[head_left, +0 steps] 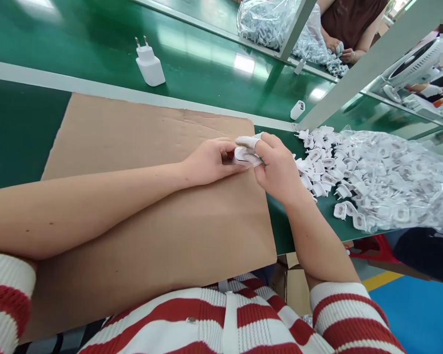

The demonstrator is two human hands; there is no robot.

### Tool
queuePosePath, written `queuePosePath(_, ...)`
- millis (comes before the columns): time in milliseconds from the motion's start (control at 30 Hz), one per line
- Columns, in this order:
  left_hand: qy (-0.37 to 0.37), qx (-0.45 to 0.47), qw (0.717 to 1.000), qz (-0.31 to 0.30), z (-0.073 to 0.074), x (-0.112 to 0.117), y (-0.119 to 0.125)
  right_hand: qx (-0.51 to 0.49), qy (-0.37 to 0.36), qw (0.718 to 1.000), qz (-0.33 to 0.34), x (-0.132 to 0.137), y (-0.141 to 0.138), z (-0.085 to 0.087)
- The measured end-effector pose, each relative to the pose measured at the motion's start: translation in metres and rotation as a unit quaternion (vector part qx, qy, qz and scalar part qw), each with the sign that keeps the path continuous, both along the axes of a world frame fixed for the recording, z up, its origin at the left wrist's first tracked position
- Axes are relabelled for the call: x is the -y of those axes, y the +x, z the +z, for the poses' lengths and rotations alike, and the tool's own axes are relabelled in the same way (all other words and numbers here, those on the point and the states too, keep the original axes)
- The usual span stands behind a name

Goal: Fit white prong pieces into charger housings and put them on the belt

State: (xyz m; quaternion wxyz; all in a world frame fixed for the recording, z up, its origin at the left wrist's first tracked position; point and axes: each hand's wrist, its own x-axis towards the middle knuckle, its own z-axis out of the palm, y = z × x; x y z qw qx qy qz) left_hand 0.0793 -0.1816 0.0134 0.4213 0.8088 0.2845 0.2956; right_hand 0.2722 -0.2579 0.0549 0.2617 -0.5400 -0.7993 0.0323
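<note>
Over the right part of a cardboard sheet, both my hands meet at a small white plastic charger piece. My left hand grips its left side between thumb and fingers. My right hand, with white covers on some fingertips, closes on it from the right. Fingers hide much of the piece, so its full shape cannot be made out. A finished-looking white plug charger with two metal pins lies beyond the cardboard on the green surface.
At right, loose white plug parts spill from a clear plastic bag of similar parts. Another white charger sits near a metal post. Across the bench, a co-worker's hands handle white parts beside another filled bag.
</note>
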Motion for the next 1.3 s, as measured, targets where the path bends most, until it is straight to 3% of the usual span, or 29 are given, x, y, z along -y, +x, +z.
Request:
queuePosePath(400, -0.013, -0.008, 1.000, 0.004, 0.002, 0.002, -0.001, -0.012, 0.020, 1.000, -0.009, -0.003, 0.006, -0.003)
queuePosePath(767, 0.011, -0.012, 1.000, 0.002, 0.004, 0.003, -0.001, 0.034, 0.005, 0.999, -0.010, -0.005, 0.005, -0.003)
queuePosePath(1033, -0.012, -0.008, 1.000, 0.021, 0.000, 0.003, 0.001, 0.067, -0.040, 0.992, -0.098, -0.005, -0.007, 0.000)
queuePosePath(1167, -0.008, 0.016, 1.000, 0.016, -0.003, 0.005, 0.004, 0.018, -0.063, 0.990, -0.127, -0.006, -0.009, -0.005)
queuePosePath(1300, -0.037, -0.003, 0.999, 0.019, 0.000, 0.005, 0.004, -0.088, -0.102, 0.988, -0.068, -0.003, 0.017, 0.010)
